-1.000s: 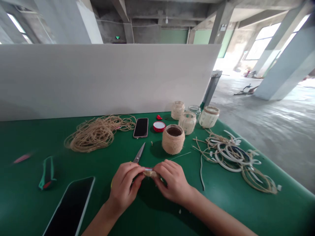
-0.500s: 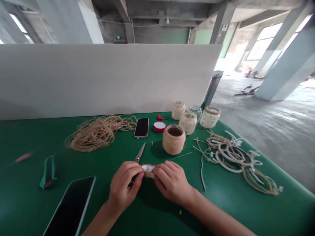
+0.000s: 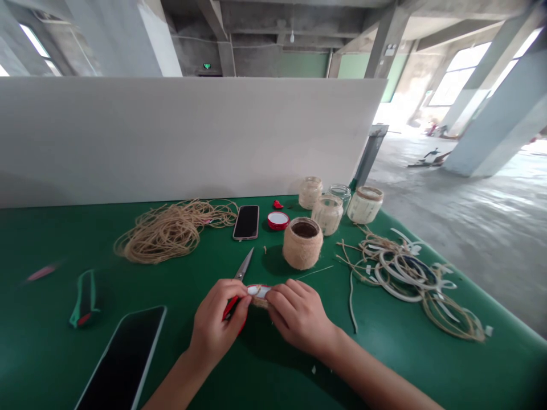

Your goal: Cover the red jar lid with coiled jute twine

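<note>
Pinching a small red jar lid [image 3: 258, 292] wrapped in twine [image 3: 258, 303], the left hand [image 3: 216, 323] and right hand [image 3: 298, 317] curl almost shut on its two ends. The lid sits between them above the green bench [image 3: 51, 239], its long way running side to side, touching both hands.

The left hand [image 3: 216, 322] and right hand [image 3: 299, 319] pinch a red-rimmed jar lid [image 3: 258, 291] bound with jute twine, their fingers curled over it. Steel scissors [image 3: 243, 266] with red handles poke out beneath the left hand. Just beyond stands a twine-wrapped glass jar [image 3: 302, 246]; a loose twine heap [image 3: 156, 234] and a black smartphone [image 3: 246, 222] lie farther off on the green table [image 3: 51, 239].
</note>
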### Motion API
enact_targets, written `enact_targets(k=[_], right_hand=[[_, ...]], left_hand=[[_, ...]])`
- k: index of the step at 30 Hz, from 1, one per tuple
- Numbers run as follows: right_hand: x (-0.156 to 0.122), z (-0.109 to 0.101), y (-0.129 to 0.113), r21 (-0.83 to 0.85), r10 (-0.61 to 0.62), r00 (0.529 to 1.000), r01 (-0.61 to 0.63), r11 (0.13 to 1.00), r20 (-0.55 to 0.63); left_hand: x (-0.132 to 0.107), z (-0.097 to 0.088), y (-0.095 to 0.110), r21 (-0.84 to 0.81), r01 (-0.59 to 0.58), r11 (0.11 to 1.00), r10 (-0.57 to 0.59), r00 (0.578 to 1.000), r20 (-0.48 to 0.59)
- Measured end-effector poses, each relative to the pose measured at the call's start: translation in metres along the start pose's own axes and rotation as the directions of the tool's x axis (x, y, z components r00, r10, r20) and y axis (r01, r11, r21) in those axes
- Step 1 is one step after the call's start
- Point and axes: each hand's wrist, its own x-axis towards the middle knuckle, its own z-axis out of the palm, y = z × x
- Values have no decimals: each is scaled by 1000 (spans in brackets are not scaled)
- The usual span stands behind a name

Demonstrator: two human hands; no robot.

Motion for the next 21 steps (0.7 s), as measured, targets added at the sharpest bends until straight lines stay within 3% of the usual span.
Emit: enact_targets(k=[14,21], right_hand=[[1,-1,0,9,20,1000,-20,1000,-7],[0,2,-1,209,144,989,-139,968,-11]], left_hand=[[-1,-2,0,3,-66,998,65,998,15],[0,-2,-1,13,-117,993,117,993,10]])
